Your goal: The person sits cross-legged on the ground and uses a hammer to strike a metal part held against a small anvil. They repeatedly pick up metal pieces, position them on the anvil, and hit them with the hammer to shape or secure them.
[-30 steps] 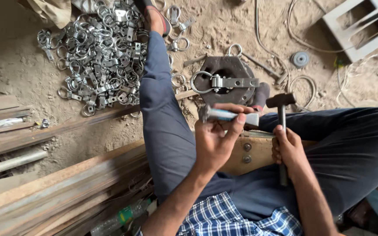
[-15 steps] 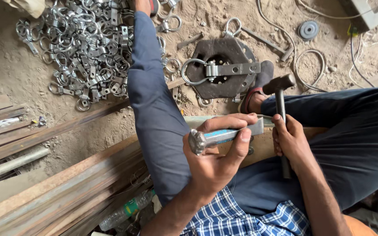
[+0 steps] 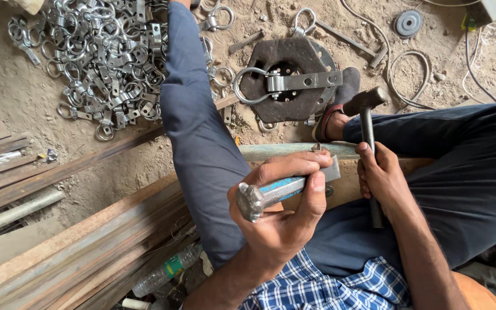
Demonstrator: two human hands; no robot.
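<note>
My left hand (image 3: pixel 285 209) grips a steel chisel (image 3: pixel 271 192) with a mushroomed head and a blue-painted shaft, held nearly level above my lap. In my right hand (image 3: pixel 381 175) is a hammer (image 3: pixel 366 120), its dark head pointing up toward my sandalled foot (image 3: pixel 340 106). Just past the foot lies a dark round iron block (image 3: pixel 294 74) on the sandy ground. On top of the block rests a flat metal strap with a ring at its end (image 3: pixel 285 83). A wooden bar (image 3: pixel 294 150) runs under both hands.
A big heap of ring-and-strap metal pieces (image 3: pixel 104 57) lies at the upper left beyond my knee. Long rusty steel strips (image 3: pixel 58 247) and planks fill the lower left, with a plastic bottle (image 3: pixel 165 272). A cable (image 3: pixel 409 74) and a toothed disc (image 3: pixel 409 23) lie at the upper right.
My left hand has swung the chisel from upright near the block to nearly level over my lap. The hammer has stayed raised; the view has shifted slightly.
</note>
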